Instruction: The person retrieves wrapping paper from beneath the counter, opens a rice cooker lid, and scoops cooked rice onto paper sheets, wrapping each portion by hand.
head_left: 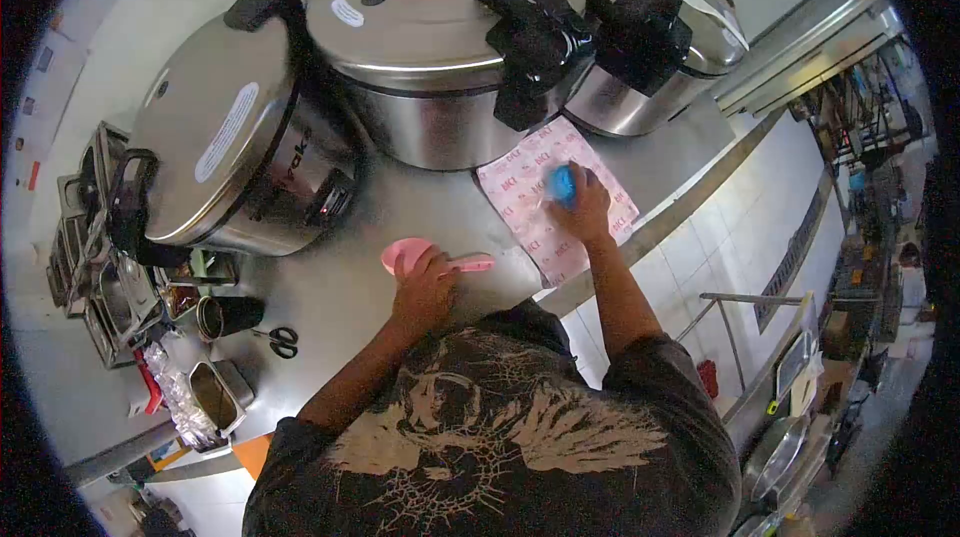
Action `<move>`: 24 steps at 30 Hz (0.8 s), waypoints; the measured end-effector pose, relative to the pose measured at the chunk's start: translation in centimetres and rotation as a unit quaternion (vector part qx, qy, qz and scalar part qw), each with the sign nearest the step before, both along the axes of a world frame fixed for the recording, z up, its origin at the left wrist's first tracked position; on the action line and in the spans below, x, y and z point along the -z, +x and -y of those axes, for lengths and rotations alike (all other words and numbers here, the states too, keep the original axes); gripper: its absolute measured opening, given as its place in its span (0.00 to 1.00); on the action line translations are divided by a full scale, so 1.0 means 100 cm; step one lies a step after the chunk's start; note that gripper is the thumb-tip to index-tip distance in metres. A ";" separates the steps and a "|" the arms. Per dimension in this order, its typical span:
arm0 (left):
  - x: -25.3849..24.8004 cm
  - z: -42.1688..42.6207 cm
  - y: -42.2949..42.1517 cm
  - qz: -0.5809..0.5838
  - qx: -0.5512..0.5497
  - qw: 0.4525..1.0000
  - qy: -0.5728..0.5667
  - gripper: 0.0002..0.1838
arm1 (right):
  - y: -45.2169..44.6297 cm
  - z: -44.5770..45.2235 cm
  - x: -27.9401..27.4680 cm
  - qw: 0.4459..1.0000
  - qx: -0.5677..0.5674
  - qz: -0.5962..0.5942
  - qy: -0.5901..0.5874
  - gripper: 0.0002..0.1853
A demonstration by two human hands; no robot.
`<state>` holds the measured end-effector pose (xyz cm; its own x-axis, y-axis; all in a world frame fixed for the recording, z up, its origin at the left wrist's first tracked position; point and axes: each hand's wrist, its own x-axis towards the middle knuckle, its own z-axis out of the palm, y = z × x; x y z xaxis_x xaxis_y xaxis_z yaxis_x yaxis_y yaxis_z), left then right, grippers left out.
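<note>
On the steel counter, my left hand (424, 287) lies over a pink scoop (470, 263), whose round end and handle show on either side of the fingers. My right hand (584, 205) is wrapped round a blue object (563, 184), slightly blurred, above a pink printed sheet (550, 247). What the blue object is cannot be made out. The sheet lies at a slant near the counter's right edge, in front of the large steel cookers.
Three big steel cookers (430, 117) with black handles stand along the back. At the left are scissors (284, 341), a dark cup (240, 316), metal trays (215, 397) and wrapped items. Tiled floor and shelving lie to the right.
</note>
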<state>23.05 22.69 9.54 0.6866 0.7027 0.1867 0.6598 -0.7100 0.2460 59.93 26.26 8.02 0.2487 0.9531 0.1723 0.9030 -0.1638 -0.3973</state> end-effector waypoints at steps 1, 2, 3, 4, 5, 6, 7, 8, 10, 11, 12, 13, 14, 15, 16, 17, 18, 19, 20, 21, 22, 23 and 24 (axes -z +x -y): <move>0.006 -0.001 -0.003 -0.030 -0.002 1.000 0.004 0.16 | 0.000 -0.001 -0.001 1.000 0.006 -0.021 0.008 0.48; 0.011 -0.002 -0.007 -0.040 -0.008 0.999 0.013 0.15 | 0.002 -0.003 -0.003 0.999 0.010 -0.041 0.016 0.47; 0.012 -0.004 -0.013 -0.050 -0.015 0.998 0.022 0.14 | 0.004 -0.006 -0.003 0.998 0.013 -0.060 0.025 0.45; 0.014 -0.003 -0.018 -0.061 -0.023 0.997 0.030 0.14 | 0.007 -0.009 -0.003 0.997 0.013 -0.011 0.077 0.42; 0.015 -0.002 -0.024 -0.048 -0.046 0.998 0.022 0.13 | 0.008 -0.007 -0.002 0.996 0.028 -0.029 0.081 0.40; 0.008 -0.002 -0.027 -0.034 -0.067 0.997 0.014 0.12 | 0.012 -0.002 0.002 0.994 0.044 -0.047 0.088 0.39; 0.001 -0.003 -0.031 -0.019 -0.087 0.996 0.008 0.11 | 0.015 0.001 0.005 0.992 0.061 -0.063 0.096 0.37; -0.003 -0.003 -0.038 -0.002 -0.086 0.996 0.015 0.11 | 0.016 0.003 0.009 0.967 0.130 -0.189 0.107 0.35; -0.013 -0.006 -0.050 0.031 -0.082 0.996 0.027 0.10 | 0.020 0.007 0.013 0.858 0.253 -0.429 0.126 0.31; -0.020 -0.007 -0.053 0.078 -0.088 0.992 0.037 0.10 | 0.023 0.009 0.014 0.867 0.236 -0.417 0.137 0.31; -0.035 -0.006 -0.056 0.123 -0.094 0.987 0.044 0.10 | 0.023 0.012 0.011 0.876 0.219 -0.405 0.144 0.31; -0.041 -0.004 -0.057 0.169 -0.096 0.980 0.047 0.11 | 0.024 0.021 0.009 0.883 0.208 -0.391 0.152 0.31; -0.041 -0.002 -0.057 0.168 -0.097 0.980 0.051 0.10 | 0.023 0.023 0.007 0.891 0.191 -0.379 0.159 0.31; -0.041 0.000 -0.059 0.167 -0.098 0.980 0.055 0.10 | 0.021 0.024 0.002 0.899 0.172 -0.367 0.166 0.32; -0.041 0.002 -0.060 0.166 -0.099 0.979 0.058 0.10 | 0.017 0.025 -0.003 0.905 0.154 -0.356 0.173 0.32; -0.040 0.002 -0.059 0.181 -0.083 0.979 0.035 0.10 | 0.014 0.027 -0.007 0.912 0.136 -0.343 0.179 0.32; -0.037 0.003 -0.058 0.197 -0.067 0.978 0.013 0.10 | 0.008 0.028 -0.016 0.966 0.112 -0.194 0.131 0.37; -0.034 0.002 -0.056 0.212 -0.049 0.976 -0.009 0.10 | 0.009 0.029 -0.015 0.985 0.059 -0.117 0.111 0.38; -0.031 0.002 -0.051 0.219 -0.053 0.972 -0.061 0.09 | 0.010 0.030 -0.013 0.995 0.005 -0.039 0.089 0.40; -0.027 0.001 -0.043 0.226 -0.056 0.966 -0.111 0.08 | 0.012 0.028 -0.009 0.996 -0.048 0.039 0.066 0.41; -0.025 0.002 -0.034 0.231 -0.060 0.958 -0.161 0.08 | 0.028 0.018 0.009 0.997 -0.043 0.013 0.064 0.38; -0.026 0.001 -0.021 0.258 -0.050 0.926 -0.270 0.08 | 0.042 0.010 0.014 0.998 0.009 0.004 0.068 0.38; -0.028 -0.004 -0.001 0.282 -0.042 0.882 -0.375 0.09 | 0.054 0.002 0.017 0.996 0.059 -0.006 0.071 0.38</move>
<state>22.93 23.06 12.36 0.5728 0.8177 -0.0570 0.3250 -0.1627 0.9316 65.37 26.10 6.37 0.3602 0.8836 0.2990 0.8761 -0.2104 -0.4337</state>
